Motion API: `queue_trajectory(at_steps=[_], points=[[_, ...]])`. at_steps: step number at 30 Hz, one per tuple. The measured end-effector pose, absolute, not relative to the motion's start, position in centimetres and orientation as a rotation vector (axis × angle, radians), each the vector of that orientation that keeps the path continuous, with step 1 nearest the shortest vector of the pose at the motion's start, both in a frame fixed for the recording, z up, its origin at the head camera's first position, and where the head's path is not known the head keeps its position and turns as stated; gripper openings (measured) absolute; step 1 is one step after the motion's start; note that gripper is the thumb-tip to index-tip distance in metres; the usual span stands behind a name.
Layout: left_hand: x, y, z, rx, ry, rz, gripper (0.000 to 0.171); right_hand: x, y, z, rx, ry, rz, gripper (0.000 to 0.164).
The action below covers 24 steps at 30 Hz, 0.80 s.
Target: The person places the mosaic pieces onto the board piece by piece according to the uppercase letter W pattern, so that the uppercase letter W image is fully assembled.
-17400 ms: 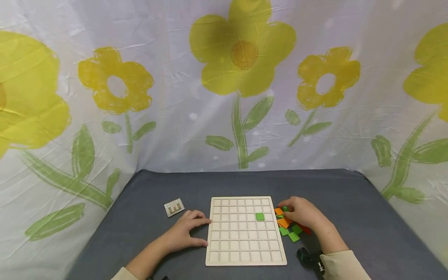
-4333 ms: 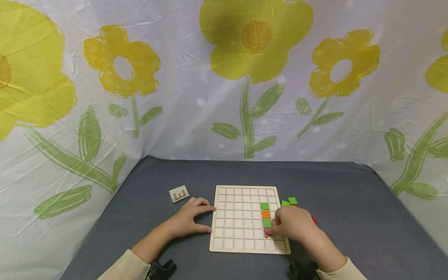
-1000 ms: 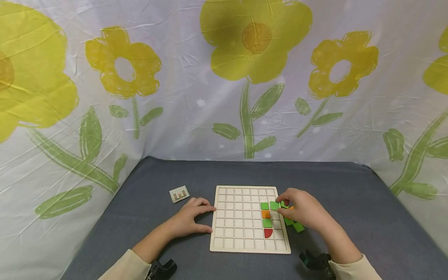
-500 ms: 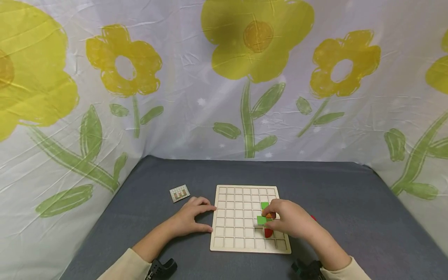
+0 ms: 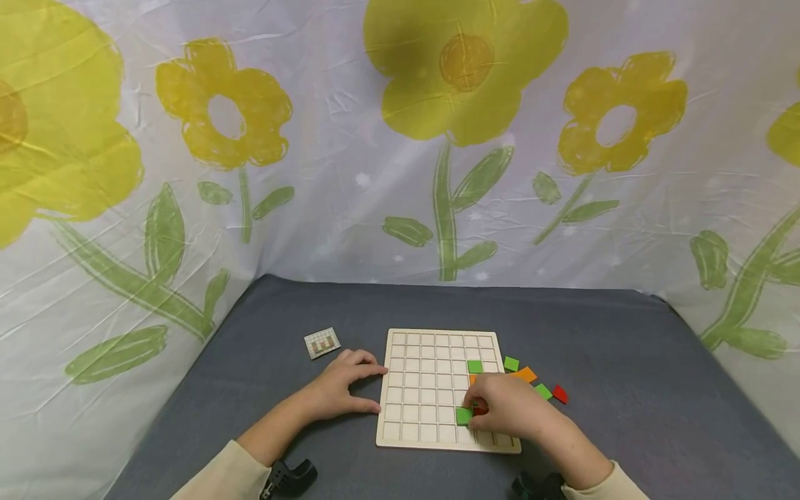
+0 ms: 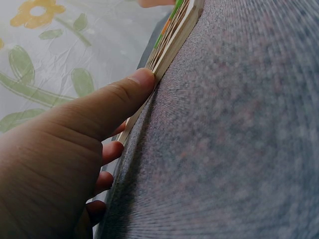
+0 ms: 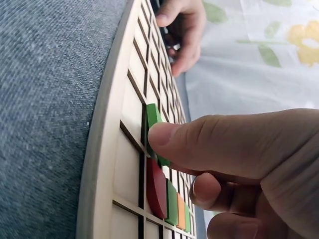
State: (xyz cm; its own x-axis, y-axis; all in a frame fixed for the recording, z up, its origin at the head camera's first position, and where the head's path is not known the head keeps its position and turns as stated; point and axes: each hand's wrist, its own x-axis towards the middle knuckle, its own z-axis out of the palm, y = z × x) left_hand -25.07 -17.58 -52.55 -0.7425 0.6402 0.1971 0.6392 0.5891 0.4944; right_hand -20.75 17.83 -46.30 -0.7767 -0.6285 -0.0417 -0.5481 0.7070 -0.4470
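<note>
A pale wooden grid board [image 5: 425, 389] lies flat on the table. My right hand [image 5: 515, 408] pinches a green square tile [image 5: 463, 417] between thumb and fingers, at the cell just left of the red rounded piece [image 7: 156, 189]. In the right wrist view that tile [image 7: 152, 117] stands slightly tilted. Behind the red piece a green tile [image 7: 172, 201], an orange tile [image 7: 181, 205] and another green tile [image 5: 475, 367] fill one column. My left hand [image 5: 337, 390] touches the board's left edge with extended thumb and fingers.
Right of the board lie loose pieces: green tiles [image 5: 511, 363], an orange one [image 5: 525, 375] and a red rounded one [image 5: 560, 394]. A small card with a grid pattern [image 5: 322, 343] lies back left. A flowered curtain [image 5: 337, 208] surrounds the dark table [image 5: 300, 298].
My right hand has brought the green tile from the board's right edge leftward and nearer, beside the red piece. Earlier, the orange, green and red pieces joined the column. The left hand stays at the edge.
</note>
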Motion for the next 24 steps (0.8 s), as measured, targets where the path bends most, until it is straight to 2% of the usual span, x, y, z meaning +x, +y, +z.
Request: queue_trajectory(at_steps=[24], points=[[-25.16,-17.57,-52.68,1.126,2.813,0.851,0.066,-20.43,17.85,-46.24,-0.927,2.841,-0.563,0.021]])
